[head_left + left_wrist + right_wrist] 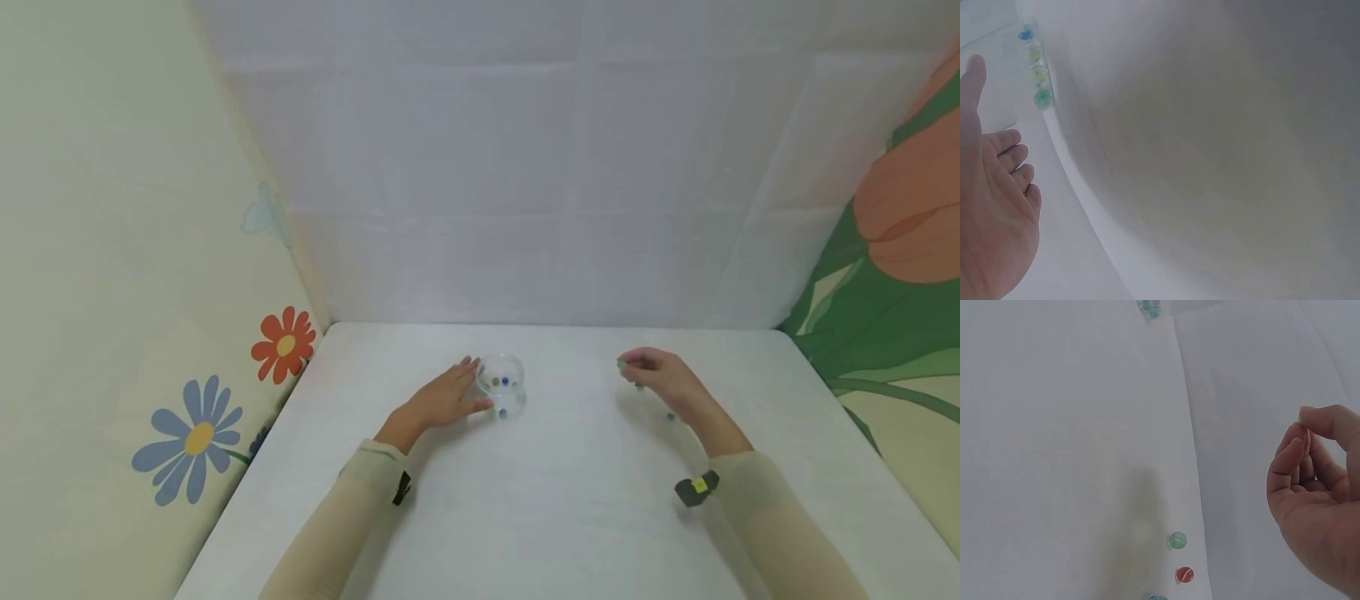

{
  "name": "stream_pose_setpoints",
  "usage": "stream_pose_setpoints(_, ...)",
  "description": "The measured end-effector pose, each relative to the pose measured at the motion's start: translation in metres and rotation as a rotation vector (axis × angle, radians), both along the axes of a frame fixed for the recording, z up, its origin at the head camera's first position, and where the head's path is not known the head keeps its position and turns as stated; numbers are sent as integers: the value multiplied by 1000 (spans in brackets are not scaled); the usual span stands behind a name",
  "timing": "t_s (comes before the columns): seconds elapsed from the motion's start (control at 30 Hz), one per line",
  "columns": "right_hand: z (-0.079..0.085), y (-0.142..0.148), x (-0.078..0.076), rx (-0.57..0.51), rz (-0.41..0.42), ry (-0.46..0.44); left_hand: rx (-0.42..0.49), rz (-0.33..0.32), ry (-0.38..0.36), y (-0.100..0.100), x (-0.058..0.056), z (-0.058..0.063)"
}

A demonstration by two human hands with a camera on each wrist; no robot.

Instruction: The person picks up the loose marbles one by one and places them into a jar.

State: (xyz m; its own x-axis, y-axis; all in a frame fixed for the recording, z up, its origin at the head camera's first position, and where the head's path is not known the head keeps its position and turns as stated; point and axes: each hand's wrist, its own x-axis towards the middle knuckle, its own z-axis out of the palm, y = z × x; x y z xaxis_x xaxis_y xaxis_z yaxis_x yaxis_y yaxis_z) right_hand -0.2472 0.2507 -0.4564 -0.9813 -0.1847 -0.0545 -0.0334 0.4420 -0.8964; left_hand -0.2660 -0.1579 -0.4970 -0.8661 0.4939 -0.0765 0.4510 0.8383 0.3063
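A clear glass (501, 367) stands on the white table, with several coloured marbles (1039, 75) at its bottom. My left hand (446, 396) lies beside the glass on its left, the thumb and fingers spread about its side; whether they touch it I cannot tell. Off to the right, my right hand (663, 379) is raised over the table and pinches a green marble (621, 363) between thumb and fingertips. That marble is hidden by the fingers in the right wrist view. Below this hand lie a pale green marble (1177, 540) and a red one (1185, 575).
A blue marble (1157, 598) shows partly at the bottom edge of the right wrist view. The white table (525, 500) meets a white cloth backdrop (480, 167) behind. Flower-patterned panels (198, 437) stand on both sides.
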Motion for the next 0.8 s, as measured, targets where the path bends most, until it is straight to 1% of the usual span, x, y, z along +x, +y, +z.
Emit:
stream_pose_setpoints(0.2, 1, -6, -3, 14, 10, 9, 0, -11, 15, 0, -1, 0)
stream_pose_setpoints(0.4, 1, -12, -6, 17, 19, 19, -2, -16, 11, 0, -1, 1)
stream_pose_setpoints(0.63, 0, -20, -8, -48, 40, 12, -6, -13, 13, 0, -1, 0)
stream_pose_setpoints(0.7, 0, -22, -8, -64, 57, 20, -4, -12, 14, -1, -1, -1)
stream_pose_setpoints(0.8, -1, -26, -8, -61, 69, 31, 0, -8, 9, 0, -1, -2)
